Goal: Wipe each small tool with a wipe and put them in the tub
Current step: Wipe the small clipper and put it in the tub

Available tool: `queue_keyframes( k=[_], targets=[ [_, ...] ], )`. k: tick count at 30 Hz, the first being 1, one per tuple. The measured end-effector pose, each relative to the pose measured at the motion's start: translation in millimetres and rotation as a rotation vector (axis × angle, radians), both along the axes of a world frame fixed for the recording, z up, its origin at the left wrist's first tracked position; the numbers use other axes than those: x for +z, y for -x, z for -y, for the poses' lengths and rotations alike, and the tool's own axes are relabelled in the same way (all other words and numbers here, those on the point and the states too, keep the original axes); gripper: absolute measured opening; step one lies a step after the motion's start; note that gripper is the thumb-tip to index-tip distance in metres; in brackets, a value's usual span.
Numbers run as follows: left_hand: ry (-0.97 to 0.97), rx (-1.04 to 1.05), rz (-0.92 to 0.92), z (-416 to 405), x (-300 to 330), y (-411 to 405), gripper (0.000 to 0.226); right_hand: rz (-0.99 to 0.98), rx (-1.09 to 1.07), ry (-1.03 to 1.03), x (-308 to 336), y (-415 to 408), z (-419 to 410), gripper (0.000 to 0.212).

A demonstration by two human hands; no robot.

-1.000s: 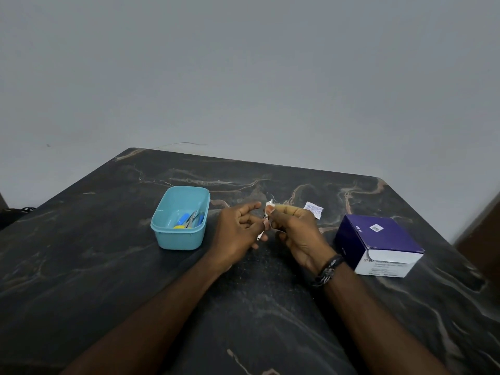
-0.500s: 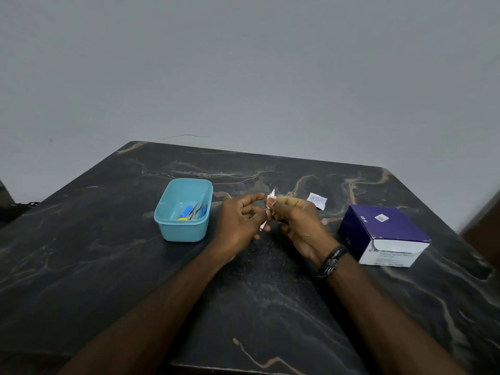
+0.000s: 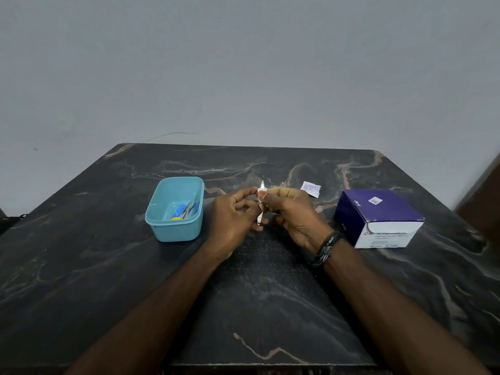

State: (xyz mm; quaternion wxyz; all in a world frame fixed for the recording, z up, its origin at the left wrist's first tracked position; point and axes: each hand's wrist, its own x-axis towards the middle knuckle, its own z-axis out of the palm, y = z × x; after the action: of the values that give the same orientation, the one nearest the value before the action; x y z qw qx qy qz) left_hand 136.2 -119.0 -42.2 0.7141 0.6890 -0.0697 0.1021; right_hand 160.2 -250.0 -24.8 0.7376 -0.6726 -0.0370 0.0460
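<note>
So here we've got both hands meeting over the middle of the dark marble table (image 3: 108, 266); the left hand (image 3: 232, 217) has its fingers curled round a small silvery tool (image 3: 260, 216), which runs steeply upright between the two hands, its lower tip poking out just below the left fingers and a thin point sticking up above them; the right hand (image 3: 292, 212) pinches a little white wipe (image 3: 262, 191) around the upper part of that tool, thumb and forefinger pressed together on it, the other fingers curled underneath; we can't really make out what kind of tool it is, too small. There's a dark braided bracelet (image 3: 326, 247) on the right wrist.

Off to the left, just beside the left hand but not touching it, sits the teal tub (image 3: 173, 231); inside it we can see a few tools (image 3: 185, 211) lying together against the near right corner, something blue, something yellow, something metal, hard to separate them. On the far side of the right hand lies a small white sachet (image 3: 311, 188) flat on the table; further right stands a purple and white box (image 3: 378, 217), its near end white with printed text. Grey wall (image 3: 243, 77) behind it all.
</note>
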Motion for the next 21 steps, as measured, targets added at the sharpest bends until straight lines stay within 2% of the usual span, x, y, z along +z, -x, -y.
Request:
queue_keyframes(
  k=[7,12,16,21],
  targets=[
    [-0.048,-0.049,-0.028,2.1,-1.8,0.0,0.039,0.020,-0.104,-0.110,7.2,0.7,4.9,0.011],
    [-0.049,0.008,-0.023,-0.6,0.2,0.0,0.033,0.026,-0.052,0.019,2.5,1.0,3.2,0.015],
    [-0.046,0.018,-0.022,-2.1,1.5,0.3,0.023,0.022,-0.003,-0.036,3.7,4.2,0.6,0.016],
    [-0.083,-0.010,-0.050,1.2,1.6,1.3,0.033,0.011,-0.122,-0.055,6.7,0.6,5.4,0.015]
  ],
)
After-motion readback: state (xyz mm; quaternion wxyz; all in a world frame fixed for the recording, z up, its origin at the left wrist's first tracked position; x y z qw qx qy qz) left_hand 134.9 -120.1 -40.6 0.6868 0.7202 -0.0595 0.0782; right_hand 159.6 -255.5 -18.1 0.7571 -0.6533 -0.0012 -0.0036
